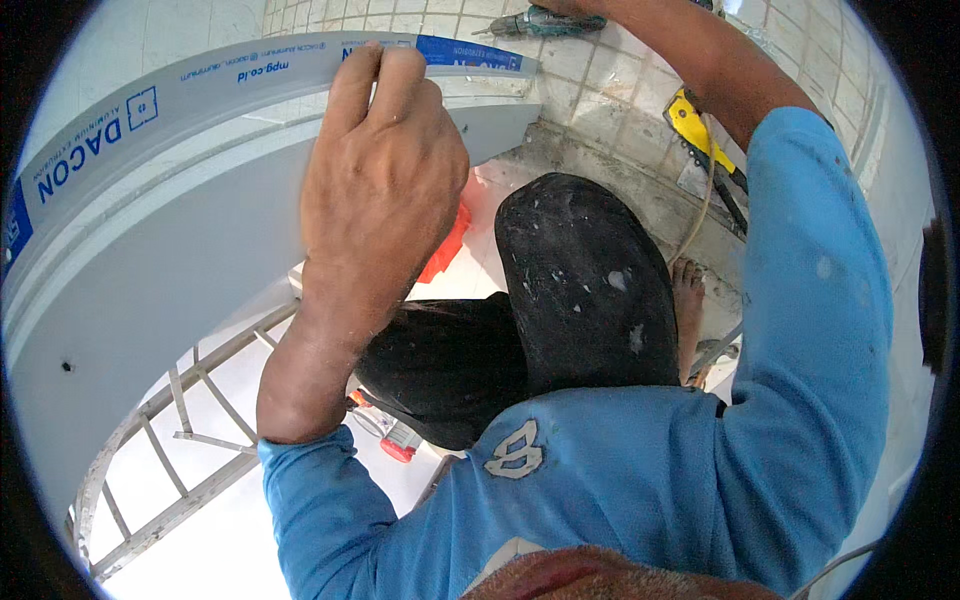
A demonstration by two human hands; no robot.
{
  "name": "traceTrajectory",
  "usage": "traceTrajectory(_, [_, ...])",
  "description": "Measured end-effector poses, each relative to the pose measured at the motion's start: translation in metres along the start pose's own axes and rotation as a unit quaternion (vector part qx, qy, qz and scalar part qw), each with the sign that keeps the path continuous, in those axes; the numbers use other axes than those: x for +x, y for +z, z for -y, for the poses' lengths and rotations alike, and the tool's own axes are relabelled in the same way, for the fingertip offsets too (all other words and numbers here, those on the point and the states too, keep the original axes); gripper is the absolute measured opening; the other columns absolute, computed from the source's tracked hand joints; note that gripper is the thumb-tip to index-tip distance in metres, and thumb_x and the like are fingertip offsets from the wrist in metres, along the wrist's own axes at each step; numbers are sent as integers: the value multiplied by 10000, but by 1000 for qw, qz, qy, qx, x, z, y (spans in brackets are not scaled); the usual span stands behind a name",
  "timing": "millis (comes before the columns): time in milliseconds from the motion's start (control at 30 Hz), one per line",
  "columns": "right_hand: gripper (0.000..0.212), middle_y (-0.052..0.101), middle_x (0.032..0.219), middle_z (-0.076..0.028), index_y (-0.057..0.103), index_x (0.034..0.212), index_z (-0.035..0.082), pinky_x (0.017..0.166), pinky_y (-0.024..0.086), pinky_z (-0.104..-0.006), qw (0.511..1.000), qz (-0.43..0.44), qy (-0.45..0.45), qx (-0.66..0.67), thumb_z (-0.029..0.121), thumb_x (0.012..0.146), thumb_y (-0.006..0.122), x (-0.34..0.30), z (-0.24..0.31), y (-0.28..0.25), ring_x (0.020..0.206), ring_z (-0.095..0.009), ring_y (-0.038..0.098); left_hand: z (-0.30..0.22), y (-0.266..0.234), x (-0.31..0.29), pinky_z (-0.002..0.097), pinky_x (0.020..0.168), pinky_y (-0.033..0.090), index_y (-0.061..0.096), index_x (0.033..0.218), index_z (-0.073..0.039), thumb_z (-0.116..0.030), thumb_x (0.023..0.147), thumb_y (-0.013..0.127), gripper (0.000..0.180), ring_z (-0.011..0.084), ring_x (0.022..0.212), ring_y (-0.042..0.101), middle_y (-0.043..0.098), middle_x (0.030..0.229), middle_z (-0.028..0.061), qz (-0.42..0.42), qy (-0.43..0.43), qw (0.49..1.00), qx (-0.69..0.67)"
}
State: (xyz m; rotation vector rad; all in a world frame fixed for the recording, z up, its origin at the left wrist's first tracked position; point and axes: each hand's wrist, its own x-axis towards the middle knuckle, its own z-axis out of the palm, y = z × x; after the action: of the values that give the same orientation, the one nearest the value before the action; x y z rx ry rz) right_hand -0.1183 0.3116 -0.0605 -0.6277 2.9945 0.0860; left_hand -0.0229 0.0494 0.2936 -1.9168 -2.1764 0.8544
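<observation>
My left hand (385, 170) is closed over the edge of a long aluminium profile (215, 95), which is white-grey with blue-printed protective film. The profile runs from the far middle to the left, bent by the lens, and a grey panel (150, 260) with a small dark hole lies along its near side. At the far edge, my right hand (568, 5) is mostly cut off by the picture's rim, beside a green and black power drill (545, 22) lying on the tiles. Its fingers are hidden, so I cannot see whether they grip the drill.
A yellow and black tool (690, 125) lies on the tiled surface (600, 90) at far right, with a pale cord (705, 205) close by. Below left stands a metal ladder (160, 450). Red plastic (447, 245) shows beyond my knees, and a red-capped container (400, 445) sits lower down.
</observation>
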Motion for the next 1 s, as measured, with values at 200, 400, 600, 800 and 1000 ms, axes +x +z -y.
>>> traceTrajectory(200, [185, 777, 1126, -130, 781, 1081, 109, 1015, 545, -535, 995, 62, 45, 67, 181, 963, 658, -29, -9, -64, 1134, -355, 721, 4, -2, -3, 495, 1214, 410, 692, 963, 48, -79, 861, 620, 179, 336, 1263, 572, 664, 1012, 156, 4, 33, 999, 36])
traceTrajectory(400, [248, 780, 957, -225, 778, 1055, 6, 841, 601, -489, 957, 123, 199, 169, 122, 838, 746, -120, 27, -175, 962, -409, 760, 4, -7, -5, 518, 1256, 372, 676, 1026, 65, -67, 891, 606, 201, 343, 1298, 545, 651, 1068, 182, 35, 84, 994, 67])
traceTrajectory(600, [438, 763, 1079, -252, 723, 1170, -46, 902, 586, -501, 772, -85, 301, 553, 155, 793, 822, -247, 115, -210, 1020, -442, 736, 9, -16, -12, 536, 1267, 342, 641, 1133, 114, -40, 873, 625, 302, 365, 1312, 534, 633, 1143, 238, 91, 114, 985, 90])
traceTrajectory(800, [295, 804, 1045, -91, 795, 1160, 102, 863, 594, -446, 647, -280, 401, 585, 134, 867, 785, -309, 235, -202, 928, -288, 758, 5, -16, -8, 511, 1213, 375, 644, 1128, 109, -36, 842, 646, 321, 352, 1276, 541, 636, 1147, 221, 85, 108, 988, 74])
traceTrajectory(1000, [241, 777, 880, -48, 798, 1096, 44, 754, 615, -330, 363, -238, 381, 816, 137, 876, 830, -255, 271, -213, 780, -151, 733, 4, -14, -6, 495, 1185, 395, 654, 1137, 84, -98, 782, 782, 418, 341, 1274, 534, 629, 1150, 196, 86, 82, 992, 37])
